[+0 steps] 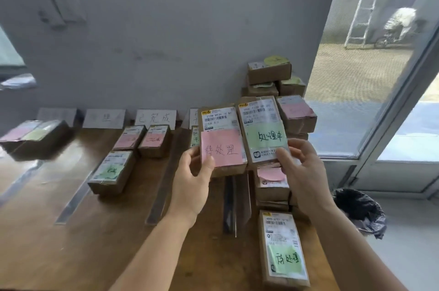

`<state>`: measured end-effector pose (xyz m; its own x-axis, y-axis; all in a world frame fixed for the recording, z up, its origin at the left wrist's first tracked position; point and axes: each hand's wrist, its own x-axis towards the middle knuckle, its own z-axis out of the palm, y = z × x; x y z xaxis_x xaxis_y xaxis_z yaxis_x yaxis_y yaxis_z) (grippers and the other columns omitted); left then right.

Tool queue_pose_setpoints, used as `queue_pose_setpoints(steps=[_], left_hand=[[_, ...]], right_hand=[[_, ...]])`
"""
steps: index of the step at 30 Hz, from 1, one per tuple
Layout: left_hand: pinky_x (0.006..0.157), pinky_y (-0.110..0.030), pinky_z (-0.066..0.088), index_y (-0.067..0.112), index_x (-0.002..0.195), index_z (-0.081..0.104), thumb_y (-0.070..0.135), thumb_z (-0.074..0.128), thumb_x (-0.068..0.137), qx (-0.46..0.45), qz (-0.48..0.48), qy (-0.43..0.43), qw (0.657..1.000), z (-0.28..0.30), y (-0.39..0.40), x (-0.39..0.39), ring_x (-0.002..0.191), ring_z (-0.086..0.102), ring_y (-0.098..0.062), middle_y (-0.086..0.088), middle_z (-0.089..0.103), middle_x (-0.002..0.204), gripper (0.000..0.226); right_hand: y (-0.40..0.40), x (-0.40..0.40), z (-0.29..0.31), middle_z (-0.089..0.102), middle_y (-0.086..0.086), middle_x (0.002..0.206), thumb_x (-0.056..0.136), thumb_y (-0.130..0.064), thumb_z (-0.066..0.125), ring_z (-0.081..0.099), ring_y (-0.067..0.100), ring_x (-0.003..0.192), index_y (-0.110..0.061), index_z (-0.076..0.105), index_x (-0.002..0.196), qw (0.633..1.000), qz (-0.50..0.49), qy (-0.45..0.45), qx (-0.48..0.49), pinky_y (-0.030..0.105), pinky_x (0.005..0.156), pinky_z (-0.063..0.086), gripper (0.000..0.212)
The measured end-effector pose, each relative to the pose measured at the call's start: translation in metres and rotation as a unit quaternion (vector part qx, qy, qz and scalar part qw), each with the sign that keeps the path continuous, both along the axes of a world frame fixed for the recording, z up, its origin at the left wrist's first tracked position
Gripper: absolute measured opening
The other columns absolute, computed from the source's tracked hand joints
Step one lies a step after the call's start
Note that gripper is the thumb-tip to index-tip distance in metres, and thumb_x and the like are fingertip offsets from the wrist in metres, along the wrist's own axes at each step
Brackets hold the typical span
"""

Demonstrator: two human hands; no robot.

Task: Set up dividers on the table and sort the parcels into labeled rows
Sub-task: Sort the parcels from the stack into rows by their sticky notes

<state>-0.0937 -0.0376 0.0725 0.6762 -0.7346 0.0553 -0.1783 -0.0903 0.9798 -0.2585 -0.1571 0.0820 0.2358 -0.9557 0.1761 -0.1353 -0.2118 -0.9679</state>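
My left hand [193, 181] holds up a brown parcel with a pink note [222, 138], gripped at its lower left corner. My right hand [301, 172] holds a second parcel with a green note [261, 129] right beside it, both lifted above the wooden table [71, 243]. Clear strip dividers [76, 195] lie across the table and split it into rows. White paper labels [155, 118] lean against the wall at the head of each row. Sorted parcels [111, 172] lie in the left rows.
A pile of unsorted parcels [270, 77] stacks against the wall at the right, with more below my hands. One parcel with a green note [283, 248] lies at the table's near right edge. A bin with a black bag [358, 210] stands by the glass door.
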Motion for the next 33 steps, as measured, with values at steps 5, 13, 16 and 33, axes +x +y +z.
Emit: queue_pose_setpoints(steps=[5, 13, 16, 33], left_hand=[[0.101, -0.043, 0.047, 0.035, 0.131, 0.045, 0.060, 0.051, 0.073, -0.025, 0.016, 0.028, 0.999, 0.007, 0.041, 0.048, 0.117, 0.054, -0.015, 0.007, 0.061, 0.124, 0.064], [0.101, -0.041, 0.048, 0.051, 0.120, 0.043, 0.057, 0.049, 0.077, -0.038, 0.029, 0.038, 0.998, 0.009, 0.115, 0.135, 0.114, 0.054, -0.008, 0.011, 0.062, 0.118, 0.043], [0.097, -0.038, 0.051, 0.042, 0.133, 0.041, 0.056, 0.049, 0.076, -0.034, 0.052, 0.032, 0.998, 0.009, 0.145, 0.166, 0.112, 0.055, -0.009, 0.009, 0.062, 0.117, 0.059], [0.085, -0.037, 0.056, 0.046, 0.123, 0.045, 0.047, 0.049, 0.093, -0.044, 0.138, 0.030, 0.989, 0.005, 0.273, 0.320, 0.102, 0.061, -0.012, 0.011, 0.062, 0.106, 0.030]], right_hand=[[0.033, 0.053, 0.004, 0.068, -0.006, 0.101, 0.088, -0.032, 0.064, 0.067, 0.011, 0.094, -0.028, 0.055, 0.108, 0.999, 0.031, -0.034, 0.008, 0.037, 0.080, 0.057, 0.023], [0.100, 0.148, 0.001, 0.069, -0.008, 0.096, 0.088, -0.034, 0.063, 0.068, 0.003, 0.082, -0.032, 0.052, 0.107, 0.997, 0.059, -0.048, 0.031, 0.019, 0.060, 0.055, 0.022], [0.126, 0.181, 0.000, 0.069, -0.007, 0.095, 0.089, -0.032, 0.063, 0.068, 0.003, 0.084, -0.031, 0.051, 0.107, 0.995, 0.073, -0.050, 0.034, 0.022, 0.064, 0.057, 0.022], [0.227, 0.356, -0.008, 0.068, -0.013, 0.095, 0.094, -0.029, 0.056, 0.066, 0.000, 0.079, -0.033, 0.047, 0.110, 0.982, 0.179, -0.019, 0.061, 0.013, 0.053, 0.050, 0.019]])
